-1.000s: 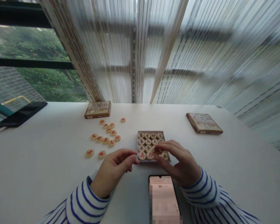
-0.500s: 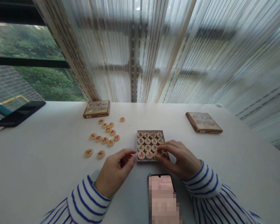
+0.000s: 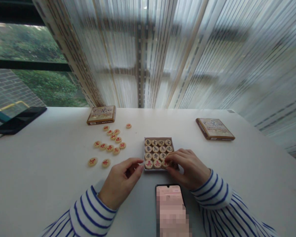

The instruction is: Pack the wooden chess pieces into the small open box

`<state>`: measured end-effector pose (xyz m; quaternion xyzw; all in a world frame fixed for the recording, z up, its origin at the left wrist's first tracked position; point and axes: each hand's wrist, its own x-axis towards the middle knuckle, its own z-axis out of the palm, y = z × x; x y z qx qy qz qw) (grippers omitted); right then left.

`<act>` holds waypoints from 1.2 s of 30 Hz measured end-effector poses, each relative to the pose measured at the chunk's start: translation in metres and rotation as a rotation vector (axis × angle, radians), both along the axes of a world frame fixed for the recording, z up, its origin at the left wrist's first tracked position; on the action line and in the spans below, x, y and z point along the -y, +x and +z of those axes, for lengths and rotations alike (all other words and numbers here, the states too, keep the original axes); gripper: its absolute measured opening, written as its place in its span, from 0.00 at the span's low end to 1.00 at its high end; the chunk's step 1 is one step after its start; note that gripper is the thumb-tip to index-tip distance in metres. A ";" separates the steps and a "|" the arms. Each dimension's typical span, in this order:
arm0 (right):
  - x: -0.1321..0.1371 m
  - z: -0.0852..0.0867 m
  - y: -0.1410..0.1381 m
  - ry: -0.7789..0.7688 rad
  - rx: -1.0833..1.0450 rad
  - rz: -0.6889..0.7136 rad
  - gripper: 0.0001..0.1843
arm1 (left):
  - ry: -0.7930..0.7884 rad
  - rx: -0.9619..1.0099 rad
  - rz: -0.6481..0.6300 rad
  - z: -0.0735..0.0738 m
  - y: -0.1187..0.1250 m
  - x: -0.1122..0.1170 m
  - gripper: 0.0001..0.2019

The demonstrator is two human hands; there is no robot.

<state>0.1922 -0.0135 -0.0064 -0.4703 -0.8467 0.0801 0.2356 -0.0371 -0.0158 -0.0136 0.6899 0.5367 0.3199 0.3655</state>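
A shallow box (image 3: 172, 144) holds rows of round wooden Chinese chess pieces, mostly black-marked, with red-marked ones along its near row. My right hand (image 3: 187, 167) is over the box's near right corner. Its thumb and fingers pinch a red-marked Chinese chess piece (image 3: 165, 163) lying in that near row; the fingers partly cover it and the pieces beside it. My left hand (image 3: 122, 181) rests by the near left corner, fingers curled, with a gap between thumb and index finger and nothing seen between them. Its fingertips are close to the box's side; whether they touch is unclear.
Several red-marked pieces (image 3: 110, 148) lie scattered on the white table (image 3: 51, 184) at left. A flat printed box (image 3: 101, 115) lies behind them, another printed box (image 3: 215, 128) at right. A phone (image 3: 171, 210) lies in front, a dark device (image 3: 19, 120) far left.
Hardly anything differs. My right fingers have shifted slightly at the red-marked piece in the near row; my left hand holds its place. The whole view has drifted a little.
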 end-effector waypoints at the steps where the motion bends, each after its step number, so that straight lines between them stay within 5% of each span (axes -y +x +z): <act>1: 0.000 0.000 0.000 -0.002 0.001 0.002 0.06 | 0.004 -0.001 0.001 0.000 0.000 0.000 0.13; 36: 0.001 0.003 -0.003 0.111 -0.016 -0.015 0.09 | 0.003 -0.036 -0.028 0.000 0.000 -0.001 0.15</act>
